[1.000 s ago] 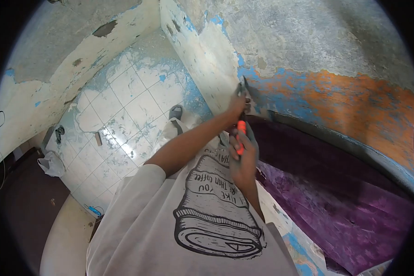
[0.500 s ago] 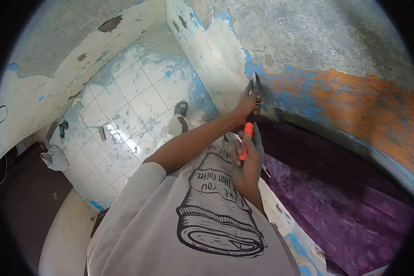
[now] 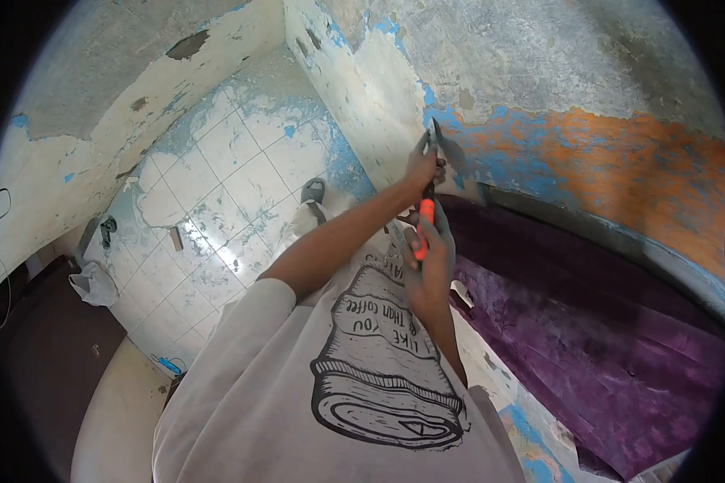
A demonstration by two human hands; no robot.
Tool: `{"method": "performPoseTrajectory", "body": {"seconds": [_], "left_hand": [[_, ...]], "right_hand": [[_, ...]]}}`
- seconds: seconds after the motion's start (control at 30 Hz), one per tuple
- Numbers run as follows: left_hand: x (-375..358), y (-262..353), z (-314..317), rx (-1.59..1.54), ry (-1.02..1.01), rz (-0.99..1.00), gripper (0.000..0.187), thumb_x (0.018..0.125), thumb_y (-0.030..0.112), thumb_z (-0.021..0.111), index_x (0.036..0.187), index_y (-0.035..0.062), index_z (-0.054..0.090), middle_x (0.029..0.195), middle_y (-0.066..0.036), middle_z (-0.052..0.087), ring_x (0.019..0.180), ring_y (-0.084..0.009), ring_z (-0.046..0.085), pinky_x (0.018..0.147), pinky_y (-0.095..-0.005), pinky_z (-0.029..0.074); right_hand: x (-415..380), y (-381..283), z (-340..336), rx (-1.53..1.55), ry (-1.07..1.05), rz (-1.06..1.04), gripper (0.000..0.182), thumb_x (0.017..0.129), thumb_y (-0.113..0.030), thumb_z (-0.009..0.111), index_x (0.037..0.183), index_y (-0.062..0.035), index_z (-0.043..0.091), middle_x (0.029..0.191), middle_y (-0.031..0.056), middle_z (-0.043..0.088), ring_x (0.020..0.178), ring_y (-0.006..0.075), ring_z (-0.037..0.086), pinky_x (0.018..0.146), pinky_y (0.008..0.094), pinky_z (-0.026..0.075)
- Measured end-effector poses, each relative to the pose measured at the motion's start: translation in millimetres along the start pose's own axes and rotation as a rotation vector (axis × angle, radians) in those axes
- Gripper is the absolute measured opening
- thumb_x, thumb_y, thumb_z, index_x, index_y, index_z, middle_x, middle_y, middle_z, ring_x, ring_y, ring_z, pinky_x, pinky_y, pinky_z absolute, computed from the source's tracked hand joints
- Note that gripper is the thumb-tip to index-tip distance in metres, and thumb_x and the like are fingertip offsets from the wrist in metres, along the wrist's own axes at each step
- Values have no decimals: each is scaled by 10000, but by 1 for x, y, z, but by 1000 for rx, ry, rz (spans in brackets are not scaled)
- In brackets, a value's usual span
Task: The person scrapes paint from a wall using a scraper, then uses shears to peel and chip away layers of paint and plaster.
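A scraper with an orange handle (image 3: 426, 211) is held in both of my hands. My left hand (image 3: 424, 169) is wrapped round its dark front part, just behind the blade (image 3: 435, 131). Lower down, my right hand (image 3: 433, 253) is closed round the orange grip. The blade's tip overlaps the left end of a blue and orange painted band on the wall (image 3: 532, 145), where paint has peeled to grey plaster above.
Purple cloth (image 3: 588, 338) covers something below the wall, on my right. A tiled floor (image 3: 217, 169) with flaky white patches lies to the left. On it are a small block (image 3: 176, 238) and a white plastic bag (image 3: 94, 284).
Both hands and the scraper have shifted slightly left and up in view, along with a small camera movement. The grip of each hand is the same.
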State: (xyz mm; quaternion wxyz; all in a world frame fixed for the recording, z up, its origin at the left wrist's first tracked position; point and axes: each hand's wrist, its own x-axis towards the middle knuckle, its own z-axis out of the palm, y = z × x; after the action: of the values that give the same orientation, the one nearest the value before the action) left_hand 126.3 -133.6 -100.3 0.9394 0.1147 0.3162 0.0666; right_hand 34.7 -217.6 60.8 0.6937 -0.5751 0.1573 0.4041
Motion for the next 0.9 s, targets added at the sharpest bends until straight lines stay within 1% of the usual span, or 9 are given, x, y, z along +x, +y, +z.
{"method": "performPoseTrajectory", "body": {"seconds": [0.13, 0.17, 0.27, 0.3, 0.4, 0.47, 0.6, 0.8, 0.9], "left_hand": [[-13, -8, 7, -52, -29, -54, 536, 1022, 151, 437, 1514, 248, 249, 805, -43, 460, 483, -85, 364, 414, -229, 358], [-28, -14, 15, -18, -44, -58, 629, 1022, 145, 432, 1559, 306, 146, 824, -47, 462, 508, -94, 376, 434, -228, 374], [-55, -20, 36, 41, 18, -86, 693, 1026, 140, 429, 1582, 361, 81, 854, -58, 457, 543, -102, 388, 449, -227, 379], [-38, -27, 27, 67, 22, -73, 723, 1038, 150, 427, 1591, 388, 26, 892, -66, 446, 567, -109, 392, 450, -237, 376], [-27, -22, 20, -52, 15, -102, 711, 1039, 157, 432, 1593, 375, 44, 907, -69, 426, 565, -107, 386, 445, -245, 372], [-42, -23, 31, -42, 8, -124, 711, 1035, 151, 432, 1594, 367, 49, 900, -67, 420, 564, -106, 382, 443, -243, 368], [-37, -24, 28, -24, 23, -64, 704, 1024, 148, 435, 1592, 343, 69, 893, -68, 415, 553, -105, 373, 441, -235, 354], [-40, -32, 32, -13, -6, -111, 707, 1012, 153, 452, 1588, 337, 86, 894, -57, 415, 563, -104, 380, 442, -234, 360], [-24, -21, 10, -100, -38, -142, 726, 1008, 140, 454, 1596, 332, 74, 884, -49, 416, 577, -106, 381, 444, -237, 363]], "right_hand": [[-12, -1, -3, -74, 82, -47, 591, 977, -79, 532, 1524, -32, 311, 997, 35, 512, 645, 54, 438, 438, 189, 325], [-20, -4, -9, -82, 80, -46, 591, 977, -79, 532, 1524, -32, 311, 997, 35, 512, 645, 54, 438, 438, 189, 325], [-25, -15, -20, -125, 82, -40, 598, 973, -66, 538, 1524, -34, 310, 1023, 44, 520, 647, 55, 441, 436, 185, 327], [-18, -13, -23, -116, 65, -37, 603, 972, -56, 538, 1527, -35, 303, 1029, 44, 521, 648, 50, 440, 431, 181, 326], [-17, -17, -19, -51, 13, 15, 597, 974, -39, 533, 1524, -28, 300, 1040, 48, 522, 651, 40, 440, 420, 174, 324], [-33, -21, -10, -56, 42, -51, 581, 974, -35, 528, 1512, -14, 310, 1023, 43, 518, 647, 38, 438, 423, 171, 324], [-26, -20, -20, -85, 74, -36, 584, 971, -40, 531, 1512, -22, 312, 1017, 44, 521, 640, 41, 436, 424, 169, 324], [-35, -20, -7, -64, 87, -57, 592, 965, -33, 516, 1517, -26, 302, 990, 47, 521, 640, 40, 440, 451, 178, 333], [-12, -10, -6, -28, 6, -22, 591, 973, -39, 506, 1521, -31, 285, 981, 46, 506, 664, 49, 454, 450, 185, 349]]}}
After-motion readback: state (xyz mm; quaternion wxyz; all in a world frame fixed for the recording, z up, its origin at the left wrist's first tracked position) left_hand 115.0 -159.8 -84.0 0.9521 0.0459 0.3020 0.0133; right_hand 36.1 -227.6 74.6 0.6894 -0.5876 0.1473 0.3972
